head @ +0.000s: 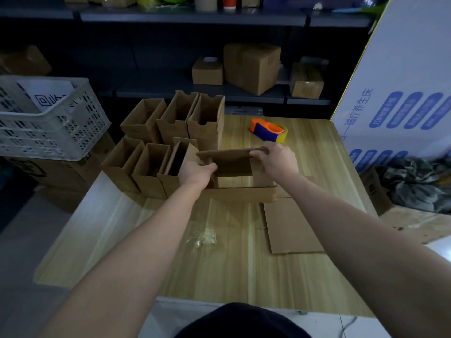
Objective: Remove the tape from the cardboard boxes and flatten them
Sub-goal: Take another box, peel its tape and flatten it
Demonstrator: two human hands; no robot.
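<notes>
Two bare arms reach forward over a pale wooden table (219,264). The left hand (198,172) grips the left end of a raised cardboard flap, and the right hand (278,159) pinches its right end; both are closed on the open cardboard box (240,181) at mid-table. Left of it stand six upright open boxes (168,142) in two rows. A flattened cardboard sheet (291,225) lies to the right, a crumpled wad of clear tape (203,237) nearer the person, and an orange tape dispenser (267,130) farther back. A white plastic crate (48,118) sits left; dark shelving (195,18) holding boxes lines the dim room.
</notes>
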